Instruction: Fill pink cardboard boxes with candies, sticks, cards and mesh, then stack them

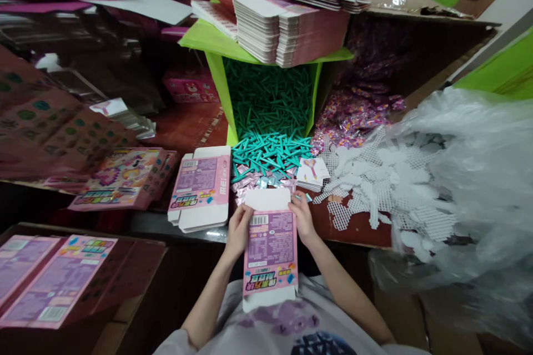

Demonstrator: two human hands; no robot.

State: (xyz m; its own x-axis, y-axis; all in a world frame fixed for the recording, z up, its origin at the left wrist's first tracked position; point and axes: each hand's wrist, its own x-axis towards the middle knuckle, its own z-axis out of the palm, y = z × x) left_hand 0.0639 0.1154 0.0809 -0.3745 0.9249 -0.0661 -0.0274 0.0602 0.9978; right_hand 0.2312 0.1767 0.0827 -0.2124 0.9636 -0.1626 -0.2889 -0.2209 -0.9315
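Note:
Between my two hands is a pink and purple cardboard box (271,249), its white end flaps showing at top and bottom. My left hand (239,228) grips the box's upper left edge. Opposite it, my right hand (302,218) has hold of the upper right edge, fingers partly behind the card. A stack of flattened boxes (202,186) of the same print lies left of my hands. Just beyond the held box are small shiny pink packets (249,184) and a heap of teal pen-shaped pieces (270,152). A small pile of white printed cards (312,172) sits beyond my right hand.
A green bin (219,89) full of teal pieces stands ahead, card stacks (258,28) on top. White mesh pieces (366,177) and clear plastic (470,177) spread to the right. Filled pink boxes (120,177) lie left; a carton (137,272) with more boxes stands lower left.

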